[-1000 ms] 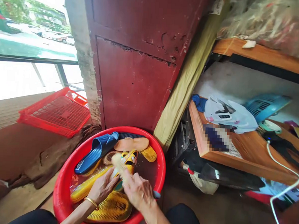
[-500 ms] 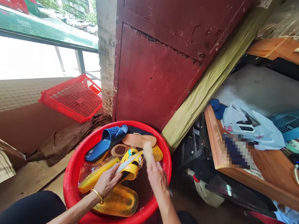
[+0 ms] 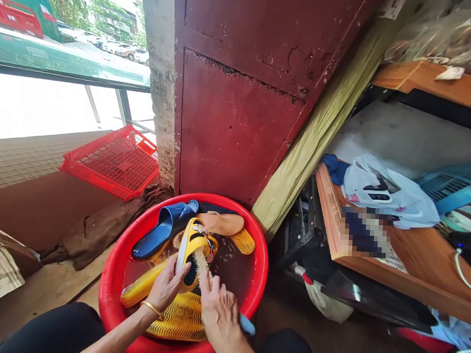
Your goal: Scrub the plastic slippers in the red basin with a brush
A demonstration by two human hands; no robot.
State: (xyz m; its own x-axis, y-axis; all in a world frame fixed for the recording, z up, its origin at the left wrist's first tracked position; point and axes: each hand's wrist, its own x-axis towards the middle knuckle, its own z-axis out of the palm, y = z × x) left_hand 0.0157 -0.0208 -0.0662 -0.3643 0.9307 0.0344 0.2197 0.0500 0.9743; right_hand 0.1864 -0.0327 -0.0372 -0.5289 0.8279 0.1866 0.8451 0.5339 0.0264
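Left hand [image 3: 166, 286] clamped on yellow slipper [image 3: 190, 250], tilted up for access — right hand [image 3: 218, 315] closed on brush [image 3: 203, 267], bristles against strap, above red basin [image 3: 111, 291].

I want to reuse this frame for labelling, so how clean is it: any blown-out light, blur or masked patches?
Head view: the window area at upper left is blown out to white; the red basin, yellow slipper and both hands, left hand and right hand, are evenly lit and fairly sharp; a pixelated patch masks something on the wooden shelf; straight edges lean from the wide lens.
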